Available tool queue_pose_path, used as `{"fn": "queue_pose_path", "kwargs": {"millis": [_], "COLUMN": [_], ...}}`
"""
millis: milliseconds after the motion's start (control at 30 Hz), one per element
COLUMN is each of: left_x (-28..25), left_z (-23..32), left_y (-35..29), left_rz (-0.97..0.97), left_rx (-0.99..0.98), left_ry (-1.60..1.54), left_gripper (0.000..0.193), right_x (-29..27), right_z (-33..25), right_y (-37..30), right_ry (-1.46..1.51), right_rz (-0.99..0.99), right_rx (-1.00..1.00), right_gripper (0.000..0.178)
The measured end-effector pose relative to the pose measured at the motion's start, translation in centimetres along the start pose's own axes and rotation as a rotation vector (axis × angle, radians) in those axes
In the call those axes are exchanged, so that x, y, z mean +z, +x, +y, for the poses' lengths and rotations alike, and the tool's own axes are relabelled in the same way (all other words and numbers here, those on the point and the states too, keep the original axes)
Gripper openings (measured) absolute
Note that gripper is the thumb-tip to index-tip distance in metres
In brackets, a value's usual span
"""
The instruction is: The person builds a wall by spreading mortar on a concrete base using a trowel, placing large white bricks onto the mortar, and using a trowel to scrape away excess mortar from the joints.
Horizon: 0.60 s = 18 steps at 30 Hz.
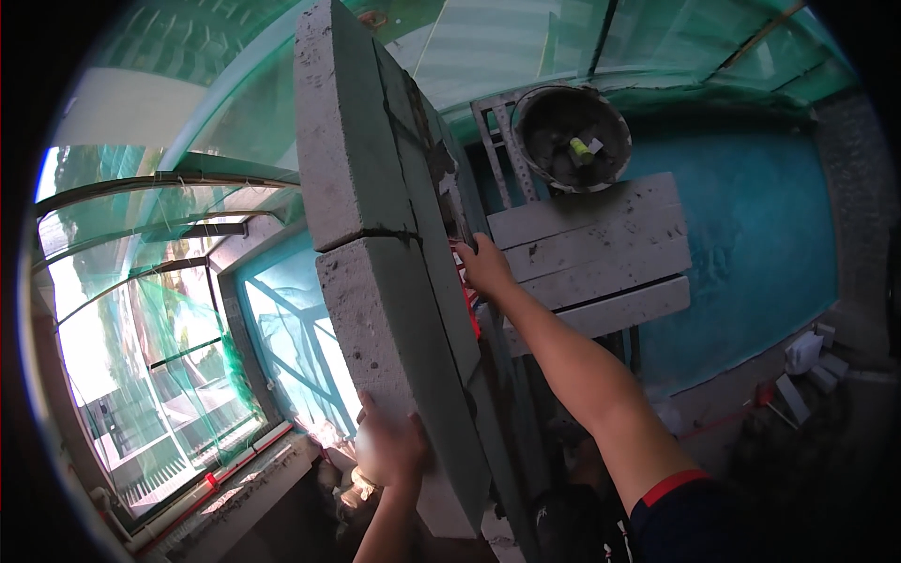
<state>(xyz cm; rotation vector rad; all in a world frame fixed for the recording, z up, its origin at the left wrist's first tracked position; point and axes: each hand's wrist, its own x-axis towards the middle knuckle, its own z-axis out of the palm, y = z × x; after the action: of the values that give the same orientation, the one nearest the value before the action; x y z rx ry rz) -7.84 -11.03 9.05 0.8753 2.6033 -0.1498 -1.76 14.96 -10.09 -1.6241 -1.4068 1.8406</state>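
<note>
A narrow wall of grey concrete blocks runs up the middle, with a nearer block (394,347) and a farther block (343,141) parted by a dark joint. Against the nearer block's top, close to its lower left edge, lies my left hand (394,446), its fingers spread; a blur covers part of it. My right hand (486,267) reaches along the wall's right side, fingers curled round something mostly hidden. Just below those fingers shows a red object (473,314), whose kind I cannot make out. Dark mortar patches mark the wall beside it.
At right, long grey blocks (601,235) form a platform, with a mortar bucket (572,141) holding a yellow-green item behind it. Block offcuts (807,375) lie on the floor at far right. Green netting (507,47) hangs behind; a window opening (160,375) is at left.
</note>
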Motion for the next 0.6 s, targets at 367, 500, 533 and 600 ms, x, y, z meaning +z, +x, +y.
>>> {"fn": "queue_pose_path", "kwargs": {"millis": [367,500,533,600], "left_x": [0.8,1.1,1.6,1.8], "left_z": [0.2,-0.1,-0.3,-0.2], "left_y": [-0.1,-0.1,-0.2,-0.3], "left_rz": [0.123,0.131,0.159,0.181], "left_rx": [0.171,0.166,0.17,0.178], "left_ry": [-0.053,-0.065,-0.031,0.011], "left_gripper": [0.086,0.086,0.086,0.086], "right_x": [2.4,3.7,3.4,2.9], "right_z": [-3.2,1.1,2.4,4.5], "right_y": [3.9,-6.1,-9.0,-15.1], "right_ry": [-0.276,-0.141,-0.126,-0.12], "right_rz": [0.049,0.036,0.022,0.009], "right_rx": [-0.358,-0.391,-0.372,-0.32], "right_gripper": [0.024,0.034,0.038,0.041]}}
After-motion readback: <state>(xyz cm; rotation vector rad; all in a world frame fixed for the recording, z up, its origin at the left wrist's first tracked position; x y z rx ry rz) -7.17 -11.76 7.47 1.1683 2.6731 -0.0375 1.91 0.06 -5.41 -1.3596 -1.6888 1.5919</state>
